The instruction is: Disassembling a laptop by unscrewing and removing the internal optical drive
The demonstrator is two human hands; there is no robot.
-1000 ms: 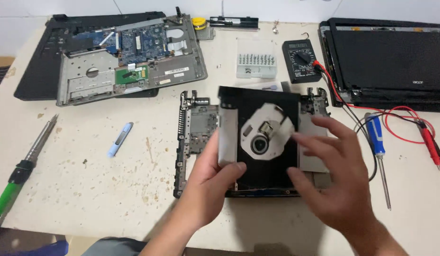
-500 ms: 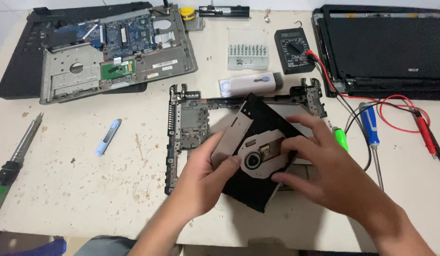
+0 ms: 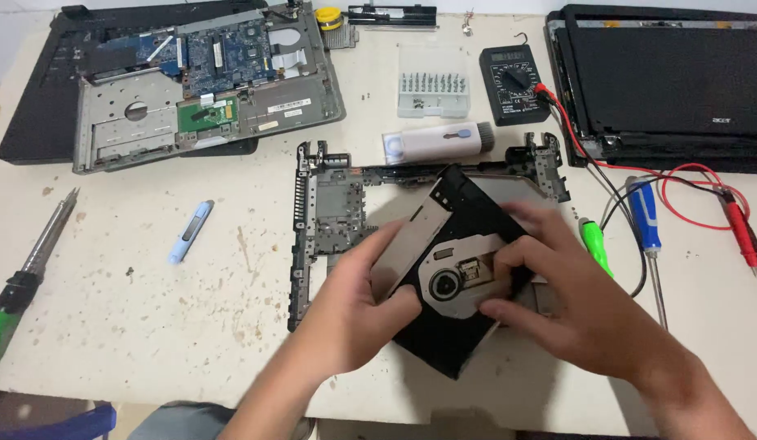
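Both our hands pinch the optical drive [image 3: 460, 273], tilted above the laptop frame [image 3: 329, 220]: left hand [image 3: 358, 305] on its metal edge, right hand [image 3: 578, 297] across its tray. It seems light, stiff, fragile; edges are safest.

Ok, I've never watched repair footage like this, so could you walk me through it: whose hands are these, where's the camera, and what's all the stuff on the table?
The camera sits on a person's head and looks down at their own two bare hands over a pale table. Both hands hold a black optical drive, tilted, with its round spindle showing: the left hand grips its left edge, the right hand its right side. Under it lies a black laptop frame. At the top left is an opened laptop base with its blue circuit board bare; at the top right, a laptop screen. Between them stand a bit set and a multimeter with red and black leads. A blue screwdriver lies to the right, and a soldering iron at the left edge.
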